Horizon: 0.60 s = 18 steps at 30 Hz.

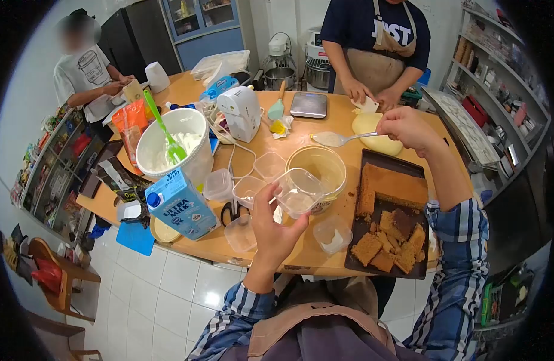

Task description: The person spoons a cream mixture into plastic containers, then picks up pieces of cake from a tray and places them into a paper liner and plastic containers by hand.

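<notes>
Left hand gripped cup above counter, near edge; squeezed thin walls could have slipped or tipped. Right hand pinched spoon by tub's far rim; wrist tilt could have spilled load. Tray sat at near-right corner, exposed to sleeve knocks.

1. Over to the clear plastic cup: looks squarish with rounded corners, gapes open and lidless, leans tilted between the fingertips of the left hand, held up in front of the tub's near side.
2. Now to the metal spoon: gleams silver, runs roughly level from the right hand, carries something pale in its bowl, hangs just beyond the tub.
3. And down to the round tub: shows cream-yellow, stands upright and open on the table, left of the dark tray.
</notes>
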{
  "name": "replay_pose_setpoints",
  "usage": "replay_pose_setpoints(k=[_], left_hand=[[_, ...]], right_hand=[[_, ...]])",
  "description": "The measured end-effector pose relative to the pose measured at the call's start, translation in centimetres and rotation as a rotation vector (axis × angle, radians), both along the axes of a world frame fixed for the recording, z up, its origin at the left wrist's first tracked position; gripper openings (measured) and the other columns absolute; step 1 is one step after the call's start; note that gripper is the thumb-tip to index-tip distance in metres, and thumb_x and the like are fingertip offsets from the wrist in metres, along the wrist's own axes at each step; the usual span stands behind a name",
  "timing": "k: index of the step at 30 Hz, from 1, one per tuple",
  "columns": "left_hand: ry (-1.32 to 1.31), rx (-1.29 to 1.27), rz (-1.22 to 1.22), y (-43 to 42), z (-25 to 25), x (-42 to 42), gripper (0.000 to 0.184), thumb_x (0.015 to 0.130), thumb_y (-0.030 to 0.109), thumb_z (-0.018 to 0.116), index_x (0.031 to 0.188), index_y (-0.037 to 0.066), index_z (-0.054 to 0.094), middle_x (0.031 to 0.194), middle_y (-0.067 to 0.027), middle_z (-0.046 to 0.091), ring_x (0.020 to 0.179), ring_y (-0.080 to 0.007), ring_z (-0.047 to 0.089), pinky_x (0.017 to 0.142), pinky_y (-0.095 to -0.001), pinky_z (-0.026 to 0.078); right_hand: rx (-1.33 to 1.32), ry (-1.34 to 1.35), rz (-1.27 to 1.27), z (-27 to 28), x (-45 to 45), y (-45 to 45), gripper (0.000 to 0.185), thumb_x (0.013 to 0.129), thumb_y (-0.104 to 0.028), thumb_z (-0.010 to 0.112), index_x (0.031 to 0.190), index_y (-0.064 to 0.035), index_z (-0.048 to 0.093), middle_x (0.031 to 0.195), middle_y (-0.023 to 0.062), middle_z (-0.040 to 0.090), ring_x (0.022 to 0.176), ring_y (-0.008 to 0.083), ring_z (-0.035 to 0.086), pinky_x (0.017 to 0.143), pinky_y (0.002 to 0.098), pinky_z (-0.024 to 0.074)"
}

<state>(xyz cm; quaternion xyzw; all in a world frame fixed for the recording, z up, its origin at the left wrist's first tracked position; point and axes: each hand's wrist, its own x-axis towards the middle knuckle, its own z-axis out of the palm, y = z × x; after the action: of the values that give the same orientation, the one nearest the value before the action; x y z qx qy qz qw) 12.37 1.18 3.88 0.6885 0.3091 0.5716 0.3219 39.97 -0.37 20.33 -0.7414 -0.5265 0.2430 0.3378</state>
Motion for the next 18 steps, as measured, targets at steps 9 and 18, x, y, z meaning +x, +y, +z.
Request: replay_pose_setpoints(k=[9,18], left_hand=[[-0.020,-0.023,-0.019,-0.4,-0.3,-0.1,0.072,0.063,0.001,0.078,0.125,0.001,0.041,0.124,-0.0122,0.047,0.113,-0.0226,0.051,0.092,-0.0355,0.048],[-0.059,-0.008,-0.060,-0.6,-0.6,0.0,0.075,0.063,-0.001,0.077,0.127,0.004,0.037,0.128,-0.0114,0.044,0.116,-0.0242,0.049,0.095,-0.0367,0.047]], right_hand=[[0.061,-0.011,0.183,0.5,-2.4,-1.1,0.015,0.075,-0.014,0.061,0.074,0.0003,0.065,0.063,0.0005,0.053,0.061,0.0112,0.047,0.057,0.0279,0.0375],[0.612,-0.788,0.387,-2.0,-8.8,-4.0,0.004,0.070,-0.007,0.062,0.072,-0.0024,0.061,0.068,0.0105,0.055,0.072,0.0265,0.052,0.062,0.0353,0.0435]])
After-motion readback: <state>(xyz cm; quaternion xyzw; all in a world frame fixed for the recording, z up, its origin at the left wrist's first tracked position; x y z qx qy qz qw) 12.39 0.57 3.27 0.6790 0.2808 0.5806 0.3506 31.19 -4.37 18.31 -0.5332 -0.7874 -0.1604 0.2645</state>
